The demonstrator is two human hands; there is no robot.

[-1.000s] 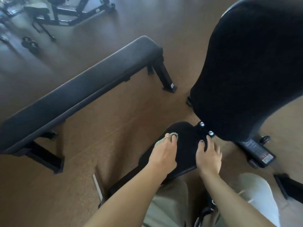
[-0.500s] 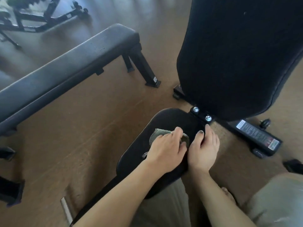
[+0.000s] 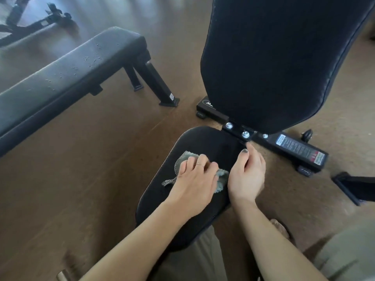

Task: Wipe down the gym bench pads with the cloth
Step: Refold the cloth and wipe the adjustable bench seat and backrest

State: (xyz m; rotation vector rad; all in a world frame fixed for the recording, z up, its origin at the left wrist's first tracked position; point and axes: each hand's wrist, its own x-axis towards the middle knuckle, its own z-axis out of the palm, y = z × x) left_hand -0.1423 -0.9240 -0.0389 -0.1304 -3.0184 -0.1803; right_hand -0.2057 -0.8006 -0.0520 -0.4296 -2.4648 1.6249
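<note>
The left hand [image 3: 193, 182] lies palm down on the cloth [image 3: 222, 177], fingers spread a bit and bent over it, pressing it onto the seat pad [image 3: 211, 142]; a thin ring shows on one finger. The cloth is grey-green w/ a checked edge, crumpled, and sticks out on both sides of the hand, approx. in the middle of the pad. The right hand [image 3: 246, 175] rests on the right edge of the seat pad, just beside the cloth; its fingers curl loosely over the edge, the thumb w/ dark nail polish points up toward the bolts [image 3: 245, 134] of the hinge bracket. If it really grips the edge I cannot tell. Behind the seat stands the back pad [image 3: 284, 63], raised steeply. On the left there is a flat bench [image 3: 67, 78] w/ small droplets on its top, well apart from the hands. The floor [image 3: 101, 159] is brown.
</note>
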